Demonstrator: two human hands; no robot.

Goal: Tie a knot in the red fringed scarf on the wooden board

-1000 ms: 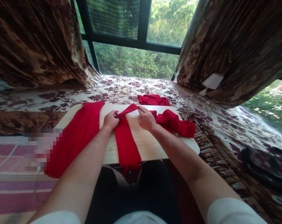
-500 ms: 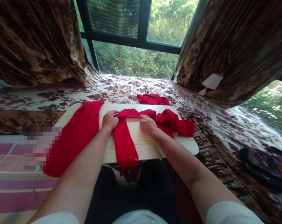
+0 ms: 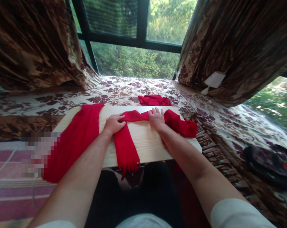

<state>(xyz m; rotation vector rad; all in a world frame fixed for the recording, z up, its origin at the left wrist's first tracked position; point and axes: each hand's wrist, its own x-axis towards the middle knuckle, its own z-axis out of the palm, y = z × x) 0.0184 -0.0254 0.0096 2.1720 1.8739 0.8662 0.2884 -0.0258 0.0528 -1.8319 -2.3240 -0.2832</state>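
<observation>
A red scarf (image 3: 127, 146) with a fringed end lies on the pale wooden board (image 3: 143, 145). One strip hangs toward me over the front edge, while another runs right along the back in loose twists. My left hand (image 3: 114, 123) rests on the corner where the two strips meet, fingers laid over the cloth and thumb apart. On the strip to its right lies my right hand (image 3: 157, 119), fingers spread, covering part of the fabric. A wider red cloth (image 3: 78, 141) drapes over the board's left side.
Behind the board, a crumpled red cloth (image 3: 155, 100) sits on the floral cover (image 3: 119, 87). A small white lamp (image 3: 214, 79) stands at the right by the curtain. A black bag (image 3: 268, 169) lies at far right. Striped bedding (image 3: 12, 196) is at left.
My right hand has moved right and slightly back along the scarf, and its fingers have spread. My left hand has loosened from its pinch and lies flatter, near the same corner.
</observation>
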